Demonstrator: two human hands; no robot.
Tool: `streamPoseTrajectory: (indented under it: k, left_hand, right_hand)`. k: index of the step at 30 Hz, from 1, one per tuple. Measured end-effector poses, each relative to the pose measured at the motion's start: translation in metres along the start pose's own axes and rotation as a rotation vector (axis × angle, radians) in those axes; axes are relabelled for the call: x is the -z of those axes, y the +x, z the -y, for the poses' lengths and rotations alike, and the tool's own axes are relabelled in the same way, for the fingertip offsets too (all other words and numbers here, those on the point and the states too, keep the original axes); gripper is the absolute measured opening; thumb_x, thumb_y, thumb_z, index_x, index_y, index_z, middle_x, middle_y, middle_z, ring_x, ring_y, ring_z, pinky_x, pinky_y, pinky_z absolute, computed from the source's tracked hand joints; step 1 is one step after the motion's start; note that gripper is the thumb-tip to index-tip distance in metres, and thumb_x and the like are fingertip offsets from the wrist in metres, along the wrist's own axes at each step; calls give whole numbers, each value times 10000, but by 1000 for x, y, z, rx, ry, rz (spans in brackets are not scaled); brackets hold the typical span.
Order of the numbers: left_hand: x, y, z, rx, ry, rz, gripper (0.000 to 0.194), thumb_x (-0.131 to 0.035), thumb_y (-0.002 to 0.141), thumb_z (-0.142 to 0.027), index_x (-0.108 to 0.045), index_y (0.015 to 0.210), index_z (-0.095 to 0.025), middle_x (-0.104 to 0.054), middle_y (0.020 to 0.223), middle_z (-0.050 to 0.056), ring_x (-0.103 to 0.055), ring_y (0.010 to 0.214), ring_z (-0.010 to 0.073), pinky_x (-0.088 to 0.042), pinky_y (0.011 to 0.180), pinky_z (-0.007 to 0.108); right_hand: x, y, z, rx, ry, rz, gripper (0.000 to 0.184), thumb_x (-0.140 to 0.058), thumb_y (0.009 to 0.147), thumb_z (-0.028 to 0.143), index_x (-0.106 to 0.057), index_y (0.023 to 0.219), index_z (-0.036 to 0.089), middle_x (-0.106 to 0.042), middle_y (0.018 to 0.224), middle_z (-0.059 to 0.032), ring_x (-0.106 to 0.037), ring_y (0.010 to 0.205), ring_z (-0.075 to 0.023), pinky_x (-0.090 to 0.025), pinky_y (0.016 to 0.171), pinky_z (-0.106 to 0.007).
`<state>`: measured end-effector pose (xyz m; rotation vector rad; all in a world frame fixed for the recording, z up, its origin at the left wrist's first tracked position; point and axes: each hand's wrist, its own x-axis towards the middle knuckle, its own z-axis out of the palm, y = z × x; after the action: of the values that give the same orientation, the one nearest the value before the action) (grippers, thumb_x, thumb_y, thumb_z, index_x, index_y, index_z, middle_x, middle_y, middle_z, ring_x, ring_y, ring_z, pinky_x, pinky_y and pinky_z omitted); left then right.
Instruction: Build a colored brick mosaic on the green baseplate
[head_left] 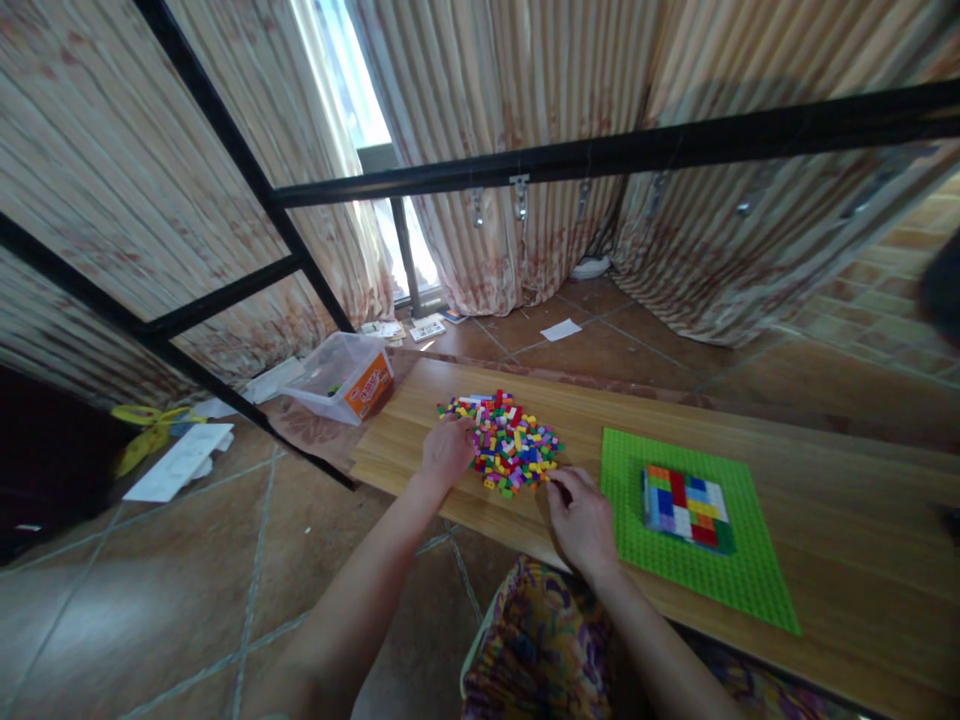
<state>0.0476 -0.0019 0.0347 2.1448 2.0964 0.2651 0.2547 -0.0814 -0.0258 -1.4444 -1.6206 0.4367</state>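
Observation:
A heap of small toy building bricks point(517, 440) in many colours lies on the wooden tabletop point(832, 480). At the heap's left edge, my left hand point(448, 450) touches the bricks, its fingertips mostly hidden. My right hand point(583, 515) is by the lower right edge of the heap, with thumb and forefinger curled together in a pinch; whatever is between them is too small to make out. To the right of this hand lies a green studded baseplate point(757, 560). On it sits a low rectangular block of joined bricks point(686, 505), with a multicoloured top.
A clear plastic box point(322, 375) with an orange label stands beyond the table's left end. Black metal bars point(465, 178) cross in front of striped curtains point(510, 90). Papers point(561, 330) lie on the tiled floor, and a white board point(178, 462) lies at the left.

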Motion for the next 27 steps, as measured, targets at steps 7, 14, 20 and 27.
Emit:
streamPoseTrajectory:
  k: [7, 14, 20, 27]
  left_hand:
    - [-2, -10, -19, -137, 1, 52, 400, -394, 925, -174, -651, 1219, -266, -648, 1086, 62, -612, 1025, 181, -479, 891, 272]
    - [-8, -31, -49, -404, 78, 141, 491, -454, 886, -152, -552, 1335, -323, -588, 1139, 80, -604, 958, 214, -490, 834, 315]
    - [-5, -24, -42, -321, 179, 132, 470, -431, 895, -138, -560, 1315, -302, -575, 1138, 90, -580, 1023, 223, -472, 884, 325]
    - [5, -21, -21, -221, 181, 125, 488, -445, 867, -105, -570, 1311, -268, -580, 1132, 94, -583, 1035, 217, -458, 923, 323]
  right_hand:
    - [0, 0, 2, 2, 18, 18, 252, -463, 902, 228, -707, 953, 190, -694, 1007, -86, -648, 906, -202, -508, 820, -337]
    - [1, 0, 1, 11, 25, 30, 281, -453, 897, 205, -709, 1011, 196, -696, 1059, -86, -651, 956, -205, -512, 855, -347]
    - [0, 1, 1, 10, 10, 32, 271, -458, 897, 200, -712, 992, 186, -691, 1051, -90, -651, 945, -201, -511, 863, -345]
    - [2, 1, 2, 5, 7, 27, 267, -460, 895, 202, -708, 992, 186, -692, 1038, -89, -651, 920, -203, -512, 835, -339]
